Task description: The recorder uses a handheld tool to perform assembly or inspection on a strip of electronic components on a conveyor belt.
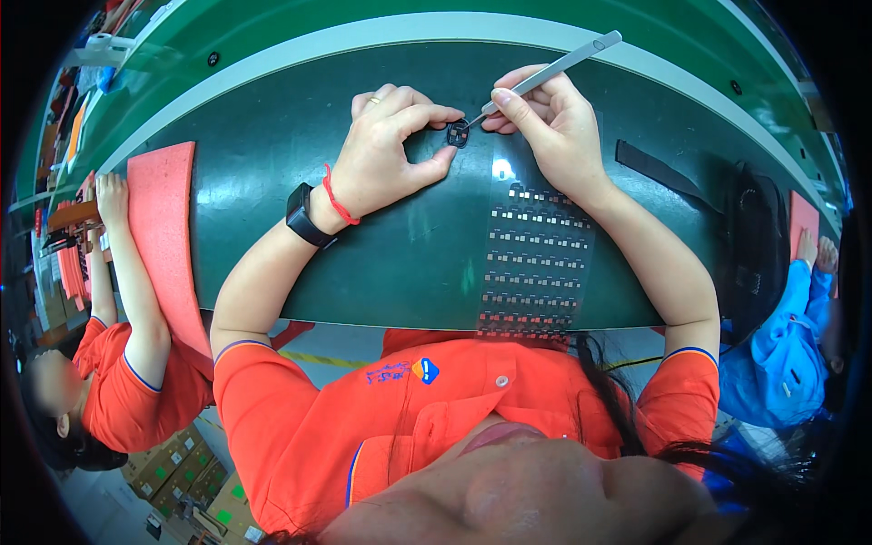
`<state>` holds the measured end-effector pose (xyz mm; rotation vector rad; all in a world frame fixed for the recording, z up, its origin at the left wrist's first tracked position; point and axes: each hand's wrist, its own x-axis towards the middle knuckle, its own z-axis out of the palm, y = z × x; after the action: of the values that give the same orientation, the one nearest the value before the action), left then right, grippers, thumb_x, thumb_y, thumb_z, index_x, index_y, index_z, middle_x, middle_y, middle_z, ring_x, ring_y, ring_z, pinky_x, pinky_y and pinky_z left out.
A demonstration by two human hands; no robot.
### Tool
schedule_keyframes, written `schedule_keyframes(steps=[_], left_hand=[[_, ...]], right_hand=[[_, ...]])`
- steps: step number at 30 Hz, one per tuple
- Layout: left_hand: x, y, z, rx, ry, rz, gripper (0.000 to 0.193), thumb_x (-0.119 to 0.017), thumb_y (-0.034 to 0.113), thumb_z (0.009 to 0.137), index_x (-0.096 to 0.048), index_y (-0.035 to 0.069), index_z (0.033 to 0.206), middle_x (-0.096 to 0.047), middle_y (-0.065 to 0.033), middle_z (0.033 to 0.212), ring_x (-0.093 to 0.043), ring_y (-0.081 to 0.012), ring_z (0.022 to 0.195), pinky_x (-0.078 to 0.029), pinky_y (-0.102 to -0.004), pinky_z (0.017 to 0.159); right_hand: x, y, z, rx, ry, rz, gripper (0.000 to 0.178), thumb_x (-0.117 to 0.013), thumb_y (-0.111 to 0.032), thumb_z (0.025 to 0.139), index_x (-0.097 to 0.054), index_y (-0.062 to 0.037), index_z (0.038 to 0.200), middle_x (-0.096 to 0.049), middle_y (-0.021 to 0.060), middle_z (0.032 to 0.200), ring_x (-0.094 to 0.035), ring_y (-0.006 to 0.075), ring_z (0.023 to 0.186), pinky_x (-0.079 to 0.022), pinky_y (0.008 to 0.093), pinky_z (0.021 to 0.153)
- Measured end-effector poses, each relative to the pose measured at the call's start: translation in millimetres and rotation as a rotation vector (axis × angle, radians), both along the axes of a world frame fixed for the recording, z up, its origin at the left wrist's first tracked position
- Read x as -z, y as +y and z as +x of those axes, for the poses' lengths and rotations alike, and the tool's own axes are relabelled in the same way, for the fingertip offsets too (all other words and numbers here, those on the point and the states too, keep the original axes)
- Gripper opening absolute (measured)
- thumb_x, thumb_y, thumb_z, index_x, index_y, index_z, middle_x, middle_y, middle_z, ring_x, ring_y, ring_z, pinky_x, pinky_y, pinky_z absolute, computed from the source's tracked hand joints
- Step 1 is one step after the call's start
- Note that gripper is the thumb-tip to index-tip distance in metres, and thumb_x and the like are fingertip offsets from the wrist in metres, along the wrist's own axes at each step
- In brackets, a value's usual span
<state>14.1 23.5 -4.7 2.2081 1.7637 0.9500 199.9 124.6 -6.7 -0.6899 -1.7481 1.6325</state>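
Note:
Between the thumb and fingers of my left hand (392, 136) is a small black rounded part (458, 134), held at the green table top. Metal tweezers (568, 65) lie in the grip of my right hand (554, 123), pinched between thumb and fingers. Their tips reach down to the black part and seem to touch it. Whether anything tiny sits between the tips is too small to tell. Below my right hand, a clear sheet (534, 259) carries several rows of small pale and reddish square pieces. My right wrist partly covers its upper right corner.
A black strap (668, 173) and a black bag (756, 245) lie to the right. At left, a pink foam mat (168, 227) borders a co-worker's arm (136, 263). Another person in a blue sleeve (781, 354) works at far right. The white table edging (400, 50) curves along the back.

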Motion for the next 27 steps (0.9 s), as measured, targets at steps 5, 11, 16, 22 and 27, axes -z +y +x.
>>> schedule_keyframes(steps=[5,11,16,22,27], left_hand=[[-1.3,-0.2,1.0,-0.001,0.006,0.003,0.026,-0.071,0.016,0.069,-0.069,0.014,0.096,-0.058,0.0017,0.081,-0.055,-0.0162,0.083,-0.035,-0.0332,0.081],[-2.6,-0.8,2.1,-0.003,0.023,-0.024,0.029,-0.071,0.012,0.069,-0.069,0.011,0.097,-0.062,-0.0005,0.085,-0.057,-0.0168,0.086,-0.036,-0.0314,0.082],[-0.3,-0.8,1.3,0.0,-0.002,0.003,0.026,-0.071,0.016,0.07,-0.069,0.014,0.096,-0.058,0.0017,0.081,-0.055,-0.0163,0.083,-0.035,-0.0334,0.082],[1.5,-2.6,-0.9,0.003,-0.001,0.005,0.027,-0.071,0.017,0.07,-0.069,0.014,0.097,-0.058,0.0011,0.081,-0.055,-0.0168,0.085,-0.034,-0.0347,0.083],[0.3,-2.2,-3.1,0.003,0.019,0.003,0.028,-0.071,0.012,0.07,-0.069,0.012,0.098,-0.061,-0.0002,0.085,-0.056,-0.0176,0.087,-0.035,-0.0319,0.082]], right_hand=[[1.0,0.1,0.1,-0.005,0.008,0.004,0.02,-0.057,-0.012,0.093,-0.052,0.0024,0.106,-0.064,0.0117,0.089,-0.067,0.016,0.08,-0.054,0.0237,0.071],[2.1,-0.9,1.1,0.001,-0.002,0.017,0.02,-0.057,-0.012,0.093,-0.052,0.0021,0.106,-0.065,0.012,0.09,-0.067,0.0162,0.082,-0.054,0.0235,0.071],[3.0,-1.7,0.3,-0.005,0.007,0.057,0.02,-0.057,-0.011,0.093,-0.052,0.0018,0.107,-0.065,0.0116,0.09,-0.067,0.0163,0.083,-0.054,0.0234,0.072],[2.5,-6.0,1.0,-0.008,0.003,0.167,0.017,-0.057,-0.008,0.092,-0.053,0.002,0.106,-0.065,0.0111,0.09,-0.067,0.0155,0.084,-0.054,0.0239,0.074],[2.3,-5.5,0.4,-0.012,-0.031,0.24,0.016,-0.057,-0.007,0.092,-0.054,0.0022,0.104,-0.066,0.0114,0.09,-0.067,0.0156,0.083,-0.054,0.0251,0.075]])
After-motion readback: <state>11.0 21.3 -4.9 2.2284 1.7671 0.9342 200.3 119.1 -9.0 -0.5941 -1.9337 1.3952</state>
